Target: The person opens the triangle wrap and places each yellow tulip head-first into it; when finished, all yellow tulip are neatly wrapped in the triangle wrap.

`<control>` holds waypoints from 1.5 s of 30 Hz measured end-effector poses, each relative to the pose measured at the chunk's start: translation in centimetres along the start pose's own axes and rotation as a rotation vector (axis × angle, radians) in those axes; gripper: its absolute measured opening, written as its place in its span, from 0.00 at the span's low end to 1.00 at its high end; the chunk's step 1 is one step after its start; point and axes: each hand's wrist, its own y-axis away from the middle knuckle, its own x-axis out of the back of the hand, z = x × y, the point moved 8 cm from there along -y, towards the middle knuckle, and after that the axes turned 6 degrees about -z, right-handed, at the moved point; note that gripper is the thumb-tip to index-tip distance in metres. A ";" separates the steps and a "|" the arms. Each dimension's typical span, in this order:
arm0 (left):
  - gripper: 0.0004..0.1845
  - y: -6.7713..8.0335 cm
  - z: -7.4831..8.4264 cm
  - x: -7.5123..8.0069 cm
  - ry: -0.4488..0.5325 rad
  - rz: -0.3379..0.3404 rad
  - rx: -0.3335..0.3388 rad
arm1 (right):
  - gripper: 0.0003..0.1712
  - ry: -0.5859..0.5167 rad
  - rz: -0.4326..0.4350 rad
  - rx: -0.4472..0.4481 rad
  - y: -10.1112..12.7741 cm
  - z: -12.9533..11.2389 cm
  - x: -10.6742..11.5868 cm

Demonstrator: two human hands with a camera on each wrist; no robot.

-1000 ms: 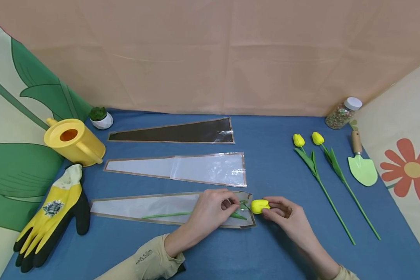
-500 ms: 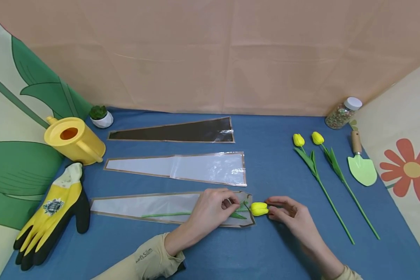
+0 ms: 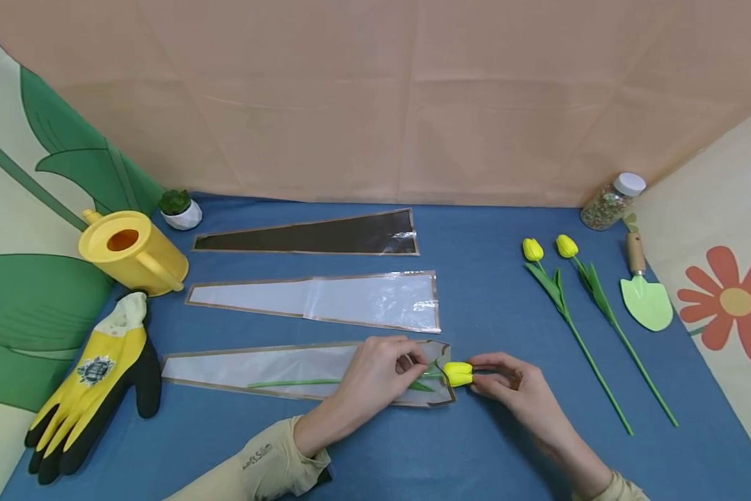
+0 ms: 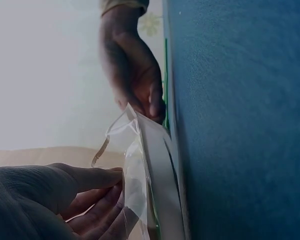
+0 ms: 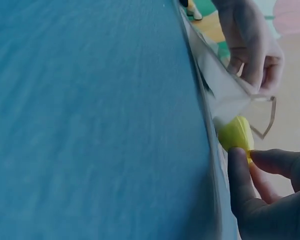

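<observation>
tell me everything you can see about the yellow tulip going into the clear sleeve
The yellow artificial tulip lies flat on the blue tablecloth: a closed, plastic-looking bud, green leaves and a thin green stem already inside the clear tapered plastic sleeve. The bud sits just outside the sleeve's mouth. The right hand pinches the bud; the left hand holds the mouth open.

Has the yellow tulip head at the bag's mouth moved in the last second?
Yes. The yellow tulip head slid left, closer to the clear plastic sleeve opening.

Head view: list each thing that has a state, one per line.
Nearest sleeve: mouth held open by left hand.
Tulip: stem inside sleeve, bloom outside, touched by right hand.
Two sleeves behind: flat, empty.
Two tulips: lying loose.
Jar: lidded.
</observation>
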 end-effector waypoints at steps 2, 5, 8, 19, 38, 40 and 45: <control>0.05 0.0 0.0 0.0 -0.003 0.000 0.003 | 0.20 -0.002 -0.004 0.018 0.0 -0.3 -0.3; 0.05 0.0 0.0 0.0 -0.002 -0.002 0.006 | 0.19 -0.007 -0.017 0.038 -0.1 -0.7 -1.0; 0.05 0.0 0.0 -0.1 -0.007 -0.005 0.010 | 0.19 -0.006 -0.050 0.048 -0.2 -0.9 -1.7; 0.05 -0.1 -0.1 0.0 -0.031 0.002 -0.004 | 0.21 0.037 -0.151 0.119 -0.6 -2.0 -3.6; 0.04 0.2 0.1 0.2 -0.072 0.026 -0.024 | 0.19 0.126 -0.200 0.228 -0.9 -2.2 -5.3; 0.04 0.2 0.2 0.1 -0.078 0.025 -0.030 | 0.18 0.123 -0.217 0.245 -0.9 -2.3 -5.6; 0.05 0.1 0.4 0.1 -0.072 0.022 -0.039 | 0.18 0.109 -0.235 0.254 -1.0 -2.6 -5.8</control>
